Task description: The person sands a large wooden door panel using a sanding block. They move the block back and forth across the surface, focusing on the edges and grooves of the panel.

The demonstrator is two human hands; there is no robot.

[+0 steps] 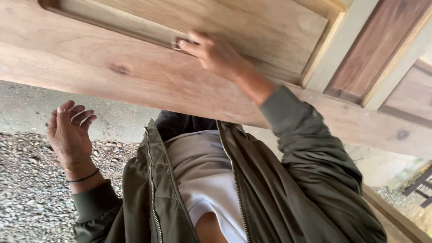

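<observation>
A large light-brown wooden door [135, 76] with recessed panels lies across the top of the view, in front of my body. My right hand [213, 54] reaches onto it, and its fingertips press on the moulded edge of a recessed panel [135, 27]. Whether anything small sits under the fingertips is hidden. My left hand [69, 132] hangs free below the door's edge over the gravel, palm showing, fingers loosely spread, holding nothing. A thin black band circles its wrist. I wear an olive zip jacket [279, 189] over a white shirt.
Grey gravel ground [27, 189] lies at the left, with a concrete strip [27, 105] under the door. A second panelled door or frame of darker wood [382, 49] stands at the upper right. A wooden rail [396, 216] and dark metal bars [420, 184] are at the lower right.
</observation>
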